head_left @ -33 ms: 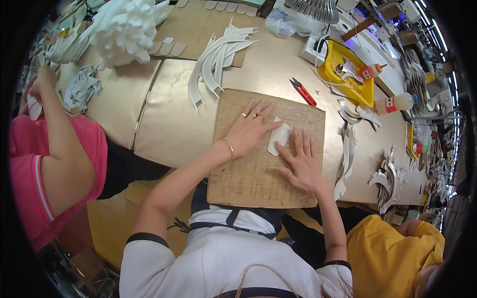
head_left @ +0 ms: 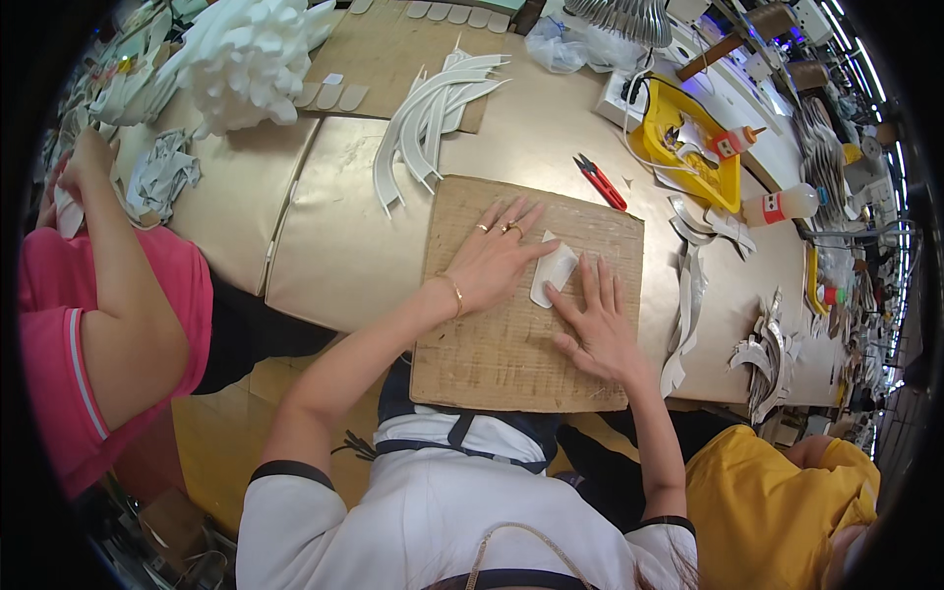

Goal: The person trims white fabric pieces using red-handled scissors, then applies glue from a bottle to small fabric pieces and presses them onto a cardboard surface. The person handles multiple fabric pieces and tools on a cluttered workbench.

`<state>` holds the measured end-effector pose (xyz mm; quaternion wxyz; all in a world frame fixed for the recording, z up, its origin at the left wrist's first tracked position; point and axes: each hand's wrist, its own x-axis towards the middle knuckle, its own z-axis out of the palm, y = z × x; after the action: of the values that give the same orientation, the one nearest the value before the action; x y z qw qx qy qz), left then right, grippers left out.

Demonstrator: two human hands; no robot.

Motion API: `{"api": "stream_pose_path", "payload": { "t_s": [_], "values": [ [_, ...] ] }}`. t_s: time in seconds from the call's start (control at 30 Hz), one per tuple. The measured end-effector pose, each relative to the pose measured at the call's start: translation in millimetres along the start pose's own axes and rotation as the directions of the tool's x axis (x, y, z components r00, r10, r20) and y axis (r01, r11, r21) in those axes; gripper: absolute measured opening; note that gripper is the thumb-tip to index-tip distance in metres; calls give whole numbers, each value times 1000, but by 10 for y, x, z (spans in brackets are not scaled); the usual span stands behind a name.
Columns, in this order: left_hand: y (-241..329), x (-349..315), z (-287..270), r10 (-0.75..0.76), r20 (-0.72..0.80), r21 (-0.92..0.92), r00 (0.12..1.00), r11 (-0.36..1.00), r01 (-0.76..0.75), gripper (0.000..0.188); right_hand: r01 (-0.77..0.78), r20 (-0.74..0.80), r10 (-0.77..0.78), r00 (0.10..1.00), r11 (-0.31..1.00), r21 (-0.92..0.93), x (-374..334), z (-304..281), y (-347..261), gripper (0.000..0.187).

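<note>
A small white tab-shaped piece (head_left: pixel 557 275) lies flat on a square of brown cardboard (head_left: pixel 492 359). My left hand (head_left: pixel 489 261) rests palm down on the board, fingers spread, its thumb touching the upper part of the piece. From the other side, my right hand (head_left: pixel 598 326) lies flat too. Its thumb tip touches the lower edge of the piece, and the other fingers stretch away beside it. Neither hand grips anything. Beyond the board's far right corner is a pair of red-handled thread snips (head_left: pixel 600 183).
Curved white strips (head_left: pixel 423 147) lie past the board. A yellow tray (head_left: pixel 728 177), a squeeze bottle (head_left: pixel 782 206) and grey-white offcuts (head_left: pixel 765 359) are at the right. A large white bundle (head_left: pixel 251 64) stands far left. People in pink (head_left: pixel 157 261) and yellow (head_left: pixel 777 492) sit on either side.
</note>
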<state>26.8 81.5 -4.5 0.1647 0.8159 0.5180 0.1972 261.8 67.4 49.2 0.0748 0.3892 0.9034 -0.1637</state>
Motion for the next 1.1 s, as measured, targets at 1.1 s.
{"api": "stream_pose_path", "payload": {
  "t_s": [1.1],
  "values": [
    [100,-368,-30,-142,-138,-120,980,985,126,41,6,-211,3,977,999,40,596,-80,284,48]
  ]
}}
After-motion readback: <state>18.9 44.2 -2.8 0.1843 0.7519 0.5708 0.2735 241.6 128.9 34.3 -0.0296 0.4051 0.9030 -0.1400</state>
